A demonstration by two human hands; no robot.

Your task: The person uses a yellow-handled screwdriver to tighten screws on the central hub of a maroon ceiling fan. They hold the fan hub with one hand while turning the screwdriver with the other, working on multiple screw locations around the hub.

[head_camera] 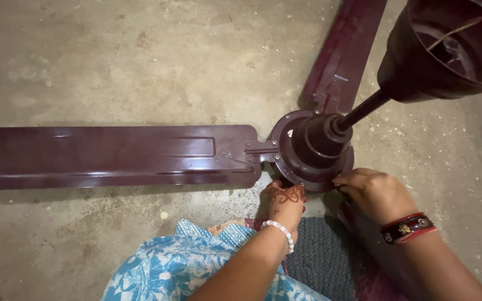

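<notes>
Both hands sit at the near rim of the round dark-red metal motor hub of the ceiling fan [314, 150], which lies on the rough grey concrete floor [140, 61]. I see my left hand [285, 202], the one with the white bead bracelet [282, 231], curled with its fingers tucked under the hub's near edge. I cannot tell if it grips anything small. My right hand [374, 192], with the red and gold bangle [408, 227], is closed in a pinch against the hub's right side, and what it pinches is hidden.

One long dark-red flat blade [112, 156] runs left from the hub. Another blade [344, 53] points away from it. A thin rod rises from the hub's middle to a dark-red cup-shaped cover [447, 50], which hangs high, close to the camera.

I think the hub could tip or spin, because that rod and cup are tall and heavy on top. Then my fingers under the rim could get squashed. A tiny screw, if one is there, could roll off across the floor. The blue flowered cloth [174, 267] and the grey knitted mat [324, 251] lie just near the hub and could catch on it.
</notes>
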